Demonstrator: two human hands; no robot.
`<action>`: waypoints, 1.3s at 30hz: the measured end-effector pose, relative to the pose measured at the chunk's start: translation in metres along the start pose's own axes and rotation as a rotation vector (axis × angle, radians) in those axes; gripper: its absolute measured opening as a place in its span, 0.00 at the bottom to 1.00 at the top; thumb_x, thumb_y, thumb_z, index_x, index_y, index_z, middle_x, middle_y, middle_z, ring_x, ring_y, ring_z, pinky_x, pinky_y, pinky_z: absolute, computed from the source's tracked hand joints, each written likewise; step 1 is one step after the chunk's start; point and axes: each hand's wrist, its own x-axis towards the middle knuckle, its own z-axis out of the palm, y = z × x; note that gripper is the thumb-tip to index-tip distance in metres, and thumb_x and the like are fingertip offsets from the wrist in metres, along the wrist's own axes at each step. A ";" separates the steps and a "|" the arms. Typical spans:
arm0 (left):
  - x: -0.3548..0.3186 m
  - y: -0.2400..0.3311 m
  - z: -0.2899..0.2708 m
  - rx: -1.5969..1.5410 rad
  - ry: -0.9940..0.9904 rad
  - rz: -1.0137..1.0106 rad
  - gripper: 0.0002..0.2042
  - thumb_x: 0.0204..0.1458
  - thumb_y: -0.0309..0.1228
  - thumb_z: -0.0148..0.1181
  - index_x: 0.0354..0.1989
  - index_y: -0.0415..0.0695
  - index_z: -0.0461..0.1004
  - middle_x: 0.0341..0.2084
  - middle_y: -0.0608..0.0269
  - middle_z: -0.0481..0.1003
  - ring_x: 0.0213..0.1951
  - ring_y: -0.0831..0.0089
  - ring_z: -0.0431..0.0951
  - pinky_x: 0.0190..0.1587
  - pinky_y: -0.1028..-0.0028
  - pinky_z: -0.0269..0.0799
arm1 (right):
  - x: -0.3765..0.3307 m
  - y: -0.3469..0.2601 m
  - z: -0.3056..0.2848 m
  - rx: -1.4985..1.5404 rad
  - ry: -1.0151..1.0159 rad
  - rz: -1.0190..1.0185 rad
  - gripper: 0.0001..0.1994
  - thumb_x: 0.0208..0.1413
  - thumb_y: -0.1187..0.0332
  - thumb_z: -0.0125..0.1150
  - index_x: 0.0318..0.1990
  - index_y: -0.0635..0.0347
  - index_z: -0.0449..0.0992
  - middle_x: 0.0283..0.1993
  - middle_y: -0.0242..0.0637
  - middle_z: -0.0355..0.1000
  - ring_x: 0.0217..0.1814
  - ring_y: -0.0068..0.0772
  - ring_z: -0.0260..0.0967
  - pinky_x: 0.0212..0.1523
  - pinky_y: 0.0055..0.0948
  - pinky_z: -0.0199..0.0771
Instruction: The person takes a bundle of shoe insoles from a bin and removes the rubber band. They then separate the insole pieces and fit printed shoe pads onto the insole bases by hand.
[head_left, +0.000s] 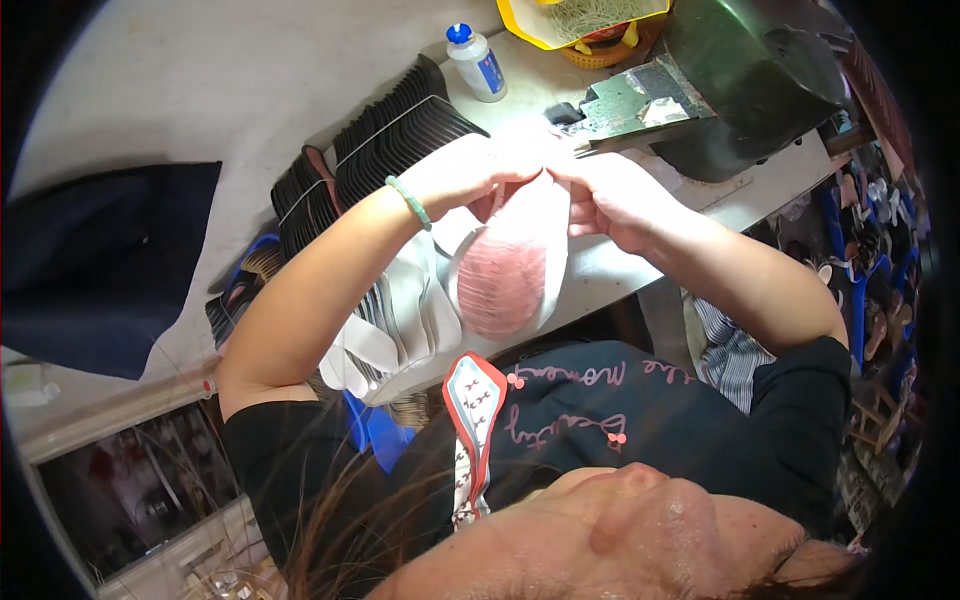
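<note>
A pale insole-shaped piece with a pink ridged broad end hangs between my hands in front of my chest. On its narrow far end my left hand is closed, thumb and fingers pinching the edge; a green bracelet circles that wrist. Opposite it, my right hand pinches the same end from the right side, its lower fingers curled. Bright lamp light washes out the fingertips and the far tip of the piece. Just beyond my hands stands a dark green sewing machine, its flat head end pointing toward them.
Tied stacks of black insoles lie left of my hands, with white insoles nearer me. A blue-capped bottle stands behind the stacks. A yellow basket sits at the back. Dark cloth covers the table's left part.
</note>
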 end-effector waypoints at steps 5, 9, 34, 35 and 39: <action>-0.008 0.003 0.006 -0.105 0.074 0.012 0.19 0.51 0.45 0.62 0.20 0.40 0.73 0.12 0.62 0.69 0.15 0.75 0.71 0.22 0.78 0.69 | -0.019 0.011 -0.001 -0.045 -0.143 -0.241 0.14 0.53 0.68 0.62 0.43 0.69 0.75 0.38 0.37 0.74 0.40 0.25 0.72 0.42 0.28 0.73; -0.013 0.004 0.009 -0.200 0.076 0.067 0.19 0.51 0.45 0.61 0.23 0.38 0.74 0.13 0.62 0.70 0.14 0.75 0.71 0.21 0.78 0.69 | -0.040 0.006 -0.010 0.025 -0.202 -0.234 0.13 0.53 0.70 0.62 0.43 0.69 0.76 0.41 0.38 0.75 0.42 0.25 0.71 0.47 0.25 0.69; 0.063 -0.038 0.017 0.234 0.888 0.514 0.23 0.47 0.42 0.58 0.48 0.39 0.69 0.37 0.47 0.74 0.37 0.57 0.78 0.36 0.62 0.70 | -0.020 0.014 -0.008 -0.048 -0.151 -0.284 0.16 0.55 0.63 0.61 0.44 0.67 0.75 0.36 0.33 0.75 0.35 0.18 0.70 0.38 0.20 0.70; 0.063 -0.034 0.018 0.275 0.894 0.451 0.26 0.47 0.43 0.59 0.49 0.36 0.66 0.39 0.43 0.73 0.39 0.55 0.77 0.38 0.61 0.70 | -0.016 0.030 -0.021 -0.151 -0.136 -0.274 0.16 0.55 0.61 0.60 0.45 0.65 0.74 0.37 0.33 0.74 0.36 0.19 0.70 0.40 0.20 0.71; 0.070 -0.042 0.002 0.385 0.775 0.406 0.37 0.46 0.47 0.60 0.55 0.27 0.56 0.45 0.35 0.69 0.46 0.50 0.73 0.46 0.60 0.69 | -0.035 0.033 -0.007 -0.150 -0.070 -0.300 0.10 0.56 0.63 0.60 0.37 0.61 0.74 0.31 0.28 0.72 0.29 0.13 0.66 0.31 0.16 0.67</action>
